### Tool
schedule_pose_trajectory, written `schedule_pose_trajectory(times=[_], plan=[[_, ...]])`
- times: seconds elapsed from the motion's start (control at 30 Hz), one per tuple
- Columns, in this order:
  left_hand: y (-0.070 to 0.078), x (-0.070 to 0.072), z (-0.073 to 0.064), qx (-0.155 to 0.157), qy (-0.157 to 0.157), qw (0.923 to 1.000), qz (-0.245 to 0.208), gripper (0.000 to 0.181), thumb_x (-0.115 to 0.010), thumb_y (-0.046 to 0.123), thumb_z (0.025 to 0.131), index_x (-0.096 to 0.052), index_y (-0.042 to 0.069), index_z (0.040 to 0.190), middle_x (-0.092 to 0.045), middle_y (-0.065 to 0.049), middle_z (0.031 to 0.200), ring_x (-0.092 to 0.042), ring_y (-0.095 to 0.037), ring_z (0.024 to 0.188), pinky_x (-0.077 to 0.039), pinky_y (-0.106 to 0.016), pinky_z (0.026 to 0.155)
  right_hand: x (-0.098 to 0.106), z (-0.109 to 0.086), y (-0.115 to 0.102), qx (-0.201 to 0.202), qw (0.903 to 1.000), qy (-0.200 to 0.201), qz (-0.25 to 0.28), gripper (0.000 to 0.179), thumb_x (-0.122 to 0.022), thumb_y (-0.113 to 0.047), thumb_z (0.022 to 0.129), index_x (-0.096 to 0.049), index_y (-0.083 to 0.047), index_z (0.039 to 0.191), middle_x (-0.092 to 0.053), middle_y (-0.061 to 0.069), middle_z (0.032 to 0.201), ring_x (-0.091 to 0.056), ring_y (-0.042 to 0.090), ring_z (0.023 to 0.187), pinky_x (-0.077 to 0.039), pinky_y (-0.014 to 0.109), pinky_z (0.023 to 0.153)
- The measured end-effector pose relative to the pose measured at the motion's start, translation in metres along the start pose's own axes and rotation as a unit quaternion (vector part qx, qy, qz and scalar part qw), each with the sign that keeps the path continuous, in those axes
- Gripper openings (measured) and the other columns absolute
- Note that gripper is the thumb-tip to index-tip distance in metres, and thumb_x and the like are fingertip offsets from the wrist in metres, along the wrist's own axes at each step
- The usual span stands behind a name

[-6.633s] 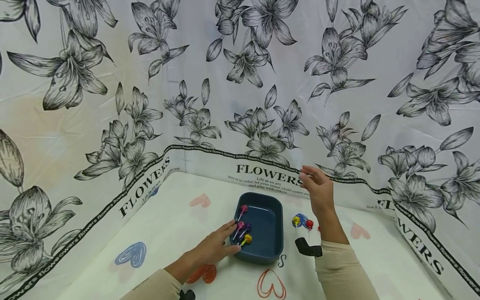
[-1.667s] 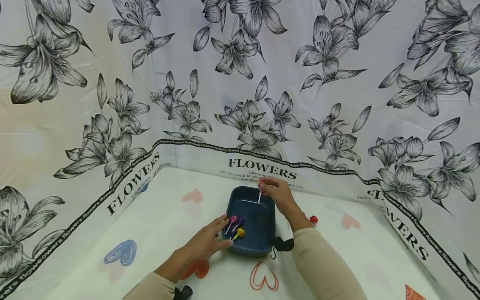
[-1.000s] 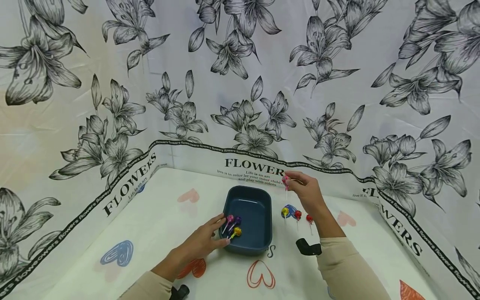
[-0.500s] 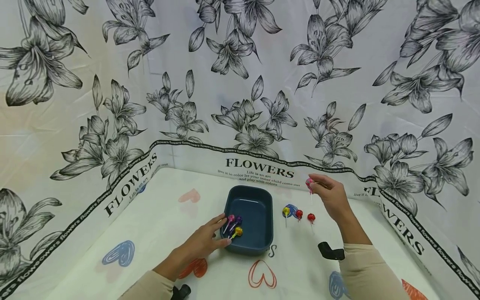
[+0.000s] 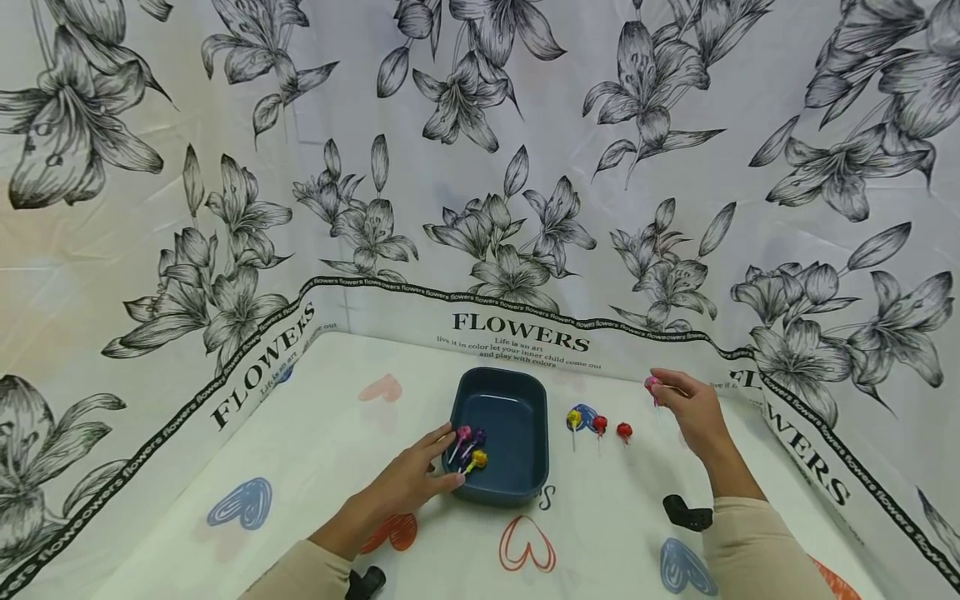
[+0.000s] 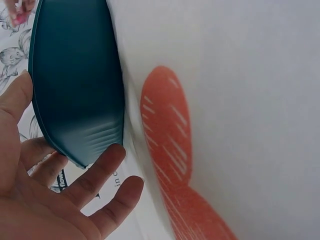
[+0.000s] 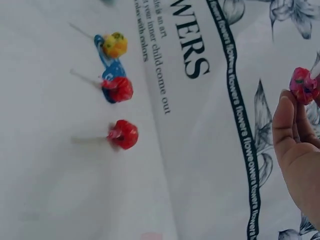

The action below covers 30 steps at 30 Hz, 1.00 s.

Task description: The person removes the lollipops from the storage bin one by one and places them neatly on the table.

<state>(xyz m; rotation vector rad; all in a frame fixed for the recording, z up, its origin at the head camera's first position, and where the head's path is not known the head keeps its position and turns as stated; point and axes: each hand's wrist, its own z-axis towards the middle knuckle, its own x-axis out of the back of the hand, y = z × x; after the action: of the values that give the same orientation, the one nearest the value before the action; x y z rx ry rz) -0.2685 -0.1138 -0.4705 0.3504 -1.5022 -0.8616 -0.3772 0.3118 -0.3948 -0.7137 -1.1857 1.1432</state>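
Observation:
My right hand (image 5: pixel 697 417) pinches a pink-wrapped lollipop (image 5: pixel 651 384) above the table's right side, its white stick pointing down. In the right wrist view the same lollipop (image 7: pixel 302 86) shows at the fingertips. A dark blue rectangular bin (image 5: pixel 517 450) stands mid-table, with my left hand (image 5: pixel 412 479) resting against its left side, fingers spread along the wall. Inside, by that hand, lie a pink lollipop (image 5: pixel 462 433), purple ones (image 5: pixel 478 437) and a yellow one (image 5: pixel 477 458). Right of the bin, a yellow lollipop (image 5: pixel 573 418) and two red lollipops (image 5: pixel 624 431) form a row.
The table wears a white cloth (image 5: pixel 435 375) printed with hearts. Behind and at both sides hangs a flower-printed curtain (image 5: pixel 525 250). Black devices (image 5: pixel 687 513) are strapped at both wrists.
The right hand has taken a pink lollipop out of the bin and carried it right, past the row of lollipops, lowering slightly. The left hand stays at the bin.

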Motion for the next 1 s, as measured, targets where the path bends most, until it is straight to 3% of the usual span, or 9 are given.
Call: schedule_pose_trajectory(times=[0.2,0.43,0.6,0.73,1.0], plan=[[0.002,0.0,0.0,0.015,-0.001,0.9999,0.003,0.074,-0.057,0.049,0.077,-0.029,0.017,0.137,-0.015,0.006,0.143,-0.053,-0.024,0.098,-0.042,-0.041,0.081,0.006,-0.001,0.033,-0.042,0.9991,0.0,-0.011,0.041,-0.055,-0.027,0.086,-0.05,-0.005,0.121,-0.055,0.015,0.11,-0.054,0.017,0.095,-0.042,0.017,0.075],[0.002,0.0,0.001,0.011,-0.002,0.9999,0.006,0.075,-0.056,0.051,0.076,-0.028,0.017,0.137,-0.015,0.005,0.143,-0.054,-0.023,0.097,-0.042,-0.04,0.082,0.006,-0.001,0.059,-0.077,0.9968,-0.003,-0.022,0.041,-0.056,-0.025,0.085,-0.05,-0.002,0.119,-0.057,0.014,0.107,-0.056,0.015,0.091,-0.045,0.023,0.074],[0.0,-0.001,0.0,0.005,-0.001,1.0,0.0,0.074,-0.057,0.049,0.077,-0.028,0.016,0.137,-0.015,0.005,0.143,-0.054,-0.021,0.095,-0.044,-0.038,0.08,0.005,-0.001,0.078,-0.077,0.9959,0.003,-0.048,0.037,-0.059,-0.02,0.084,-0.054,0.002,0.114,-0.06,0.011,0.099,-0.057,0.025,0.091,-0.048,0.026,0.069],[0.001,-0.001,0.0,0.005,-0.002,1.0,-0.006,0.073,-0.057,0.047,0.078,-0.028,0.016,0.137,-0.015,0.004,0.143,-0.054,-0.021,0.094,-0.044,-0.037,0.078,0.003,-0.001,0.09,-0.098,0.9921,0.006,-0.078,0.037,-0.058,-0.018,0.083,-0.054,0.003,0.114,-0.06,0.011,0.098,-0.056,0.03,0.091,-0.047,0.023,0.067],[0.003,0.0,-0.001,0.014,-0.003,0.9999,-0.004,0.073,-0.057,0.049,0.077,-0.028,0.017,0.137,-0.015,0.005,0.143,-0.053,-0.021,0.096,-0.043,-0.039,0.081,0.001,0.0,0.103,-0.153,0.9796,0.004,-0.13,0.035,-0.055,-0.014,0.085,-0.053,0.002,0.116,-0.057,0.015,0.107,-0.054,0.017,0.086,-0.043,0.021,0.065]])
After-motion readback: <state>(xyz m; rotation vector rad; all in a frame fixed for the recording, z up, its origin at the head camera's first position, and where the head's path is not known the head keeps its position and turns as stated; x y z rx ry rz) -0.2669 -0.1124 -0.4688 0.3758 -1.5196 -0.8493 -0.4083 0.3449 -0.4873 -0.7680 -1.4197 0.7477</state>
